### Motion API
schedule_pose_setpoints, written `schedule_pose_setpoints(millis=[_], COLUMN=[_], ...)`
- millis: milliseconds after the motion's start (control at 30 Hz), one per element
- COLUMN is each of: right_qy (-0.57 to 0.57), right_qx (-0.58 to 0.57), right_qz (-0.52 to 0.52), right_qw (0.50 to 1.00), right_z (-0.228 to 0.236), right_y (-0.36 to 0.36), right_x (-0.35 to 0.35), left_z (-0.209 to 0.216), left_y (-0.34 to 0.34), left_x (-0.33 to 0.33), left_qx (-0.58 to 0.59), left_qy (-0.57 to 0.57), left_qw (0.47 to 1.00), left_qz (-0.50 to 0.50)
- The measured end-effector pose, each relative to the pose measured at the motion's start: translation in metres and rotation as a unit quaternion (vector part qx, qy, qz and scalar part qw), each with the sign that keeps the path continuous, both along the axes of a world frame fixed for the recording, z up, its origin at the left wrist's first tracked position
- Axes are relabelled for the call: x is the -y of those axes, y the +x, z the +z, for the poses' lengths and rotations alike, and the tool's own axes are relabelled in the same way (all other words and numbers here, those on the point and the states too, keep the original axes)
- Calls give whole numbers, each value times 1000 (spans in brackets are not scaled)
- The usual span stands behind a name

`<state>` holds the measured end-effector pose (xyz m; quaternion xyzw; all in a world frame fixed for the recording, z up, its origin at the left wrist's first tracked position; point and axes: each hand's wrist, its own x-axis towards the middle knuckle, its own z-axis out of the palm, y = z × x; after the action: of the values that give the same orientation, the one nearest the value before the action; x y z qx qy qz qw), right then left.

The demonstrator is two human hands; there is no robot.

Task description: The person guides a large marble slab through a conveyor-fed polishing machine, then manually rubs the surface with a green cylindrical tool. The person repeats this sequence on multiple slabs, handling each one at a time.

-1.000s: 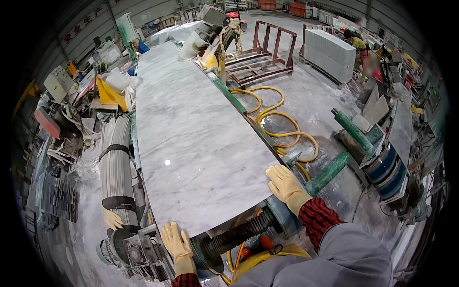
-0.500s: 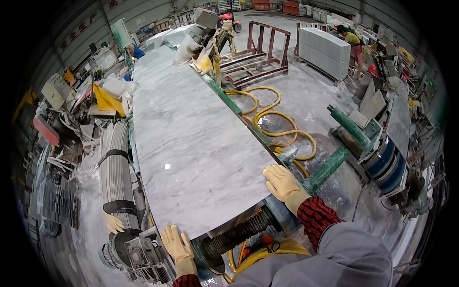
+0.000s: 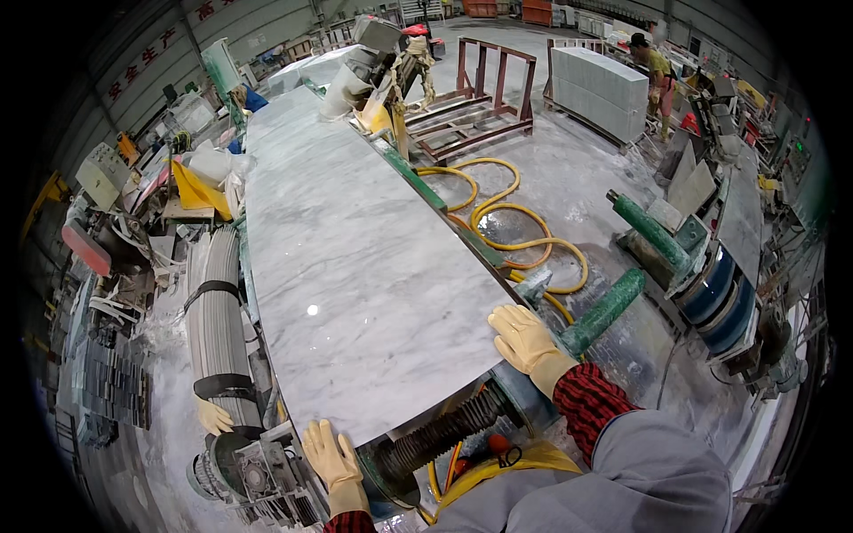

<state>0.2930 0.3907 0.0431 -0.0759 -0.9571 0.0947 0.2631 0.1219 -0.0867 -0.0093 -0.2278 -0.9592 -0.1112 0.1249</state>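
A long white marble slab (image 3: 373, 258) with grey veins stretches away from me, its near end just in front of my body. My left hand (image 3: 330, 462), in a cream glove, rests at the slab's near left corner with its fingers stretched forward. At the near right corner lies my right hand (image 3: 526, 342), also gloved, its fingers extended over the slab's edge. Both hands look open, and neither is wrapped round anything. Below the near end, between my hands, runs a dark ribbed roller (image 3: 444, 435).
A strapped stack of grey strips (image 3: 213, 311) stands left of the slab, with a loose cream glove (image 3: 213, 416) by its lower end. To the right are a coiled yellow hose (image 3: 524, 213), green roller (image 3: 604, 311), metal rack (image 3: 484, 93) and white blocks (image 3: 600, 89). Another person (image 3: 657, 75) stands beyond.
Both my hands keep their places on the slab, which looks unmoved. The person at the far right holds the head slightly higher.
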Motion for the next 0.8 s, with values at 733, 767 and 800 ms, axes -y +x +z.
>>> schedule_pose_setpoints(millis=[733, 767, 800], right_qy=[-24, -23, -22], right_qx=[-3, 2, 7], right_qz=[28, 25, 23], right_qw=[999, 999, 999], right_z=[1, 0, -2], right_y=[6, 6, 7], right_x=[3, 3, 3], left_z=[9, 10, 10], left_y=[9, 10, 11], left_x=[-4, -3, -3], left_qx=[1, 3, -4], left_qy=[-9, -13, -9], left_qw=[1000, 1000, 1000], left_qz=[9, 11, 8])
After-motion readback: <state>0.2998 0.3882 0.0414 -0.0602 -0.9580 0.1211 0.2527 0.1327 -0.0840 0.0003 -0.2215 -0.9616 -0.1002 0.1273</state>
